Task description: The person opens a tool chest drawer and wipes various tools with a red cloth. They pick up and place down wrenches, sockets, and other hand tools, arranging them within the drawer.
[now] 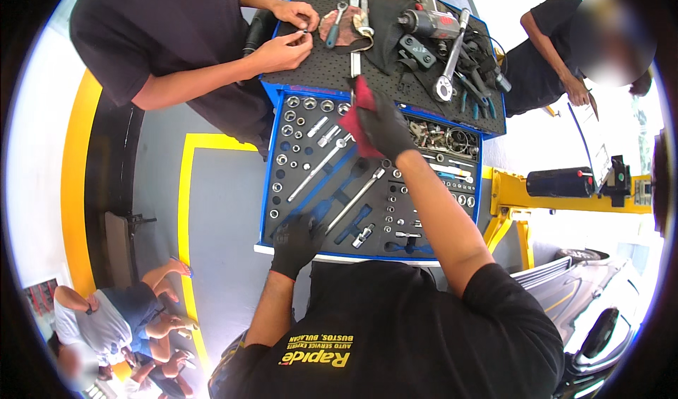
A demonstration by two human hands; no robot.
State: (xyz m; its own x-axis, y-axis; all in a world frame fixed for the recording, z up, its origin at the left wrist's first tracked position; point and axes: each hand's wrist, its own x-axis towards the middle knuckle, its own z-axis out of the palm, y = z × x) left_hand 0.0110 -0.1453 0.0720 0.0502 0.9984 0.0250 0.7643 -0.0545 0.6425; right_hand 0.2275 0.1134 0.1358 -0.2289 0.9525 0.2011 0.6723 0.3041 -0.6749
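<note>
My right hand [387, 125], in a black glove, is closed around a red cloth [361, 120] above the back of a socket drawer [265, 208]. A chrome bar [355, 63] shows just beyond the cloth; I cannot tell whether the cloth wraps part of it. My left hand [298, 242], also gloved, rests over the drawer's front left with its fingers apart. Close beside it lies the lower end of a long chrome extension bar [354, 201]. A long-handled ratchet [318, 169] lies to the left in the foam, near rows of sockets [289, 116].
On the perforated cabinet top [311, 74] lie an impact wrench [431, 23], a large ratchet [452, 60] and pliers [473, 95]. A co-worker's hands [291, 39] are at its left edge. Another person [554, 53] stands right, near a yellow lift [505, 194] and a car [593, 293].
</note>
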